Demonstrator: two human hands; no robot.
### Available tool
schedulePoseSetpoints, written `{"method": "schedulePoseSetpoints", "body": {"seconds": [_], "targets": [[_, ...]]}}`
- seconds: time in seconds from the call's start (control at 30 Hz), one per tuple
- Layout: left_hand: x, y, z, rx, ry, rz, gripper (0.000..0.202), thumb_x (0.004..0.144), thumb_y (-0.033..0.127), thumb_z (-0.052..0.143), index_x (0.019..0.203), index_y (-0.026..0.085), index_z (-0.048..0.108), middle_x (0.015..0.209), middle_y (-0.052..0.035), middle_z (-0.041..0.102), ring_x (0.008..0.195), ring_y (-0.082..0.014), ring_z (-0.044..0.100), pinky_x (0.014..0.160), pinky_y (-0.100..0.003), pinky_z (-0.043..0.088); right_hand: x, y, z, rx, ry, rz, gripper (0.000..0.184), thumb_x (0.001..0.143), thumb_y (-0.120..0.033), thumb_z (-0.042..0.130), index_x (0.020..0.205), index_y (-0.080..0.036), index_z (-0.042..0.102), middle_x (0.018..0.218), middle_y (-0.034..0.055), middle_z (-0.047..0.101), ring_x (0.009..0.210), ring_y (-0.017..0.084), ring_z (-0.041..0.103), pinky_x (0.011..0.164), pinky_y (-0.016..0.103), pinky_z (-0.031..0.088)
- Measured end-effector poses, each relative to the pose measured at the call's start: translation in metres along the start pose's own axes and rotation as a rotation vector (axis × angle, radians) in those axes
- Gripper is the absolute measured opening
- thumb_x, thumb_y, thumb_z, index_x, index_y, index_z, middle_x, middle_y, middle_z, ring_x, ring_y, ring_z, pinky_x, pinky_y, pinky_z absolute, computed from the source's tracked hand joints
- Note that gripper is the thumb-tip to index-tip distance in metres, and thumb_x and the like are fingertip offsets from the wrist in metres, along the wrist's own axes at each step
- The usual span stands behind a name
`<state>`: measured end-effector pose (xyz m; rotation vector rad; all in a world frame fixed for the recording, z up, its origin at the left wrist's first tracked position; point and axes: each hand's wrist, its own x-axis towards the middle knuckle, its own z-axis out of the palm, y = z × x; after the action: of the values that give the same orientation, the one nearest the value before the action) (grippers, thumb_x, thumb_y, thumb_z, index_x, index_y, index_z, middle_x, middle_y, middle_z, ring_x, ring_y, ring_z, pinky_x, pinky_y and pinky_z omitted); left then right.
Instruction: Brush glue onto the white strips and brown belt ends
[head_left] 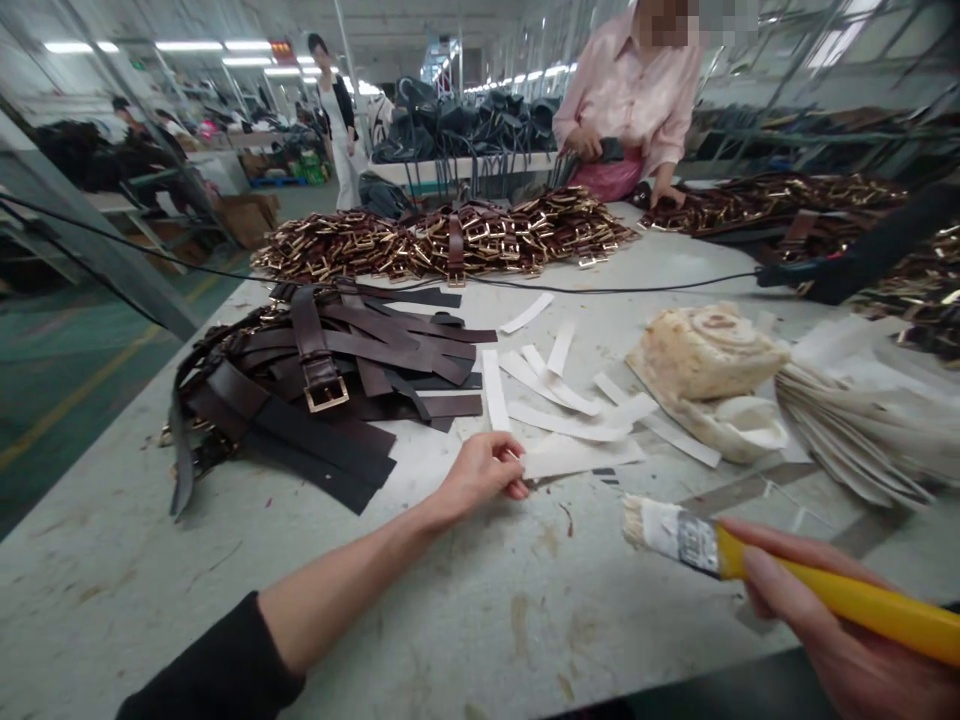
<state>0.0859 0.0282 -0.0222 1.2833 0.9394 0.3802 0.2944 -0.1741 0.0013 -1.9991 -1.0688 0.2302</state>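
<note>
Head view: a white paper strip (577, 455), lying on the table (487, 620), is pinched at its end by the left hand (480, 475). A yellow-handled brush (750, 560) is gripped in the closed right hand (832, 630). Dark leather belts (322, 380) are piled just beside the strip.

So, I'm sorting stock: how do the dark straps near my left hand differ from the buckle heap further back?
The dark straps lie long, flat and loosely crossed, one buckle plainly showing; the buckle heap is a dense mound glinting with many gold buckles. The dark straps sit close to the left hand, the buckle heap far across the table. Both look brown.
</note>
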Motion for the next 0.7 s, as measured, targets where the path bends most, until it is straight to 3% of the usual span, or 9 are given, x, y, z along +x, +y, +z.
{"method": "schedulePoseSetpoints", "body": {"seconds": [0.13,0.33,0.43,0.57,0.7], "targets": [[-0.025,-0.014,0.013,-0.045,-0.058,-0.107,0.015,0.069,0.004,0.050,0.077,0.010,0.060,0.049,0.0009,0.060,0.046,-0.0099,0.059,0.050,-0.017,0.046,0.007,-0.035,0.034,0.125,-0.129,-0.036,0.030,0.074,-0.050,0.059,0.087,-0.025,0.071,0.085,0.0024,0.069,0.074,0.021,0.064,0.078,0.033,0.053],[-0.025,-0.024,0.009,-0.077,-0.064,-0.153,0.022,0.067,0.004,0.050,0.082,0.008,0.066,0.053,-0.0005,0.063,0.048,-0.0096,0.059,0.052,-0.018,0.046,0.017,-0.047,0.074,0.214,-0.350,-0.108,0.027,0.076,-0.045,0.057,0.086,-0.023,0.070,0.089,0.0026,0.070,0.085,0.021,0.065,0.080,0.032,0.052],[-0.024,-0.027,0.008,-0.098,-0.086,-0.143,0.024,0.065,0.003,0.049,0.081,0.008,0.066,0.054,-0.0005,0.063,0.049,-0.0101,0.059,0.052,-0.019,0.046,0.020,-0.043,0.075,0.160,-0.363,-0.100,0.028,0.076,-0.046,0.057,0.085,-0.023,0.070,0.089,0.0028,0.070,0.086,0.022,0.065,0.080,0.033,0.052],[-0.020,-0.029,0.010,-0.110,-0.100,-0.132,0.024,0.064,0.001,0.048,0.080,0.009,0.064,0.051,0.0000,0.062,0.047,-0.0097,0.058,0.050,-0.018,0.045,0.025,-0.041,0.067,0.058,-0.285,-0.086,0.032,0.074,-0.051,0.058,0.083,-0.023,0.071,0.088,0.0042,0.070,0.084,0.024,0.065,0.081,0.035,0.052],[-0.018,-0.026,0.011,-0.113,-0.080,-0.136,0.022,0.062,-0.002,0.046,0.075,0.010,0.060,0.047,0.0015,0.059,0.041,-0.0086,0.055,0.046,-0.017,0.043,0.027,-0.034,0.061,0.009,-0.341,-0.130,0.035,0.074,-0.053,0.054,0.082,-0.023,0.071,0.085,0.0031,0.070,0.081,0.022,0.066,0.076,0.032,0.054]]}}
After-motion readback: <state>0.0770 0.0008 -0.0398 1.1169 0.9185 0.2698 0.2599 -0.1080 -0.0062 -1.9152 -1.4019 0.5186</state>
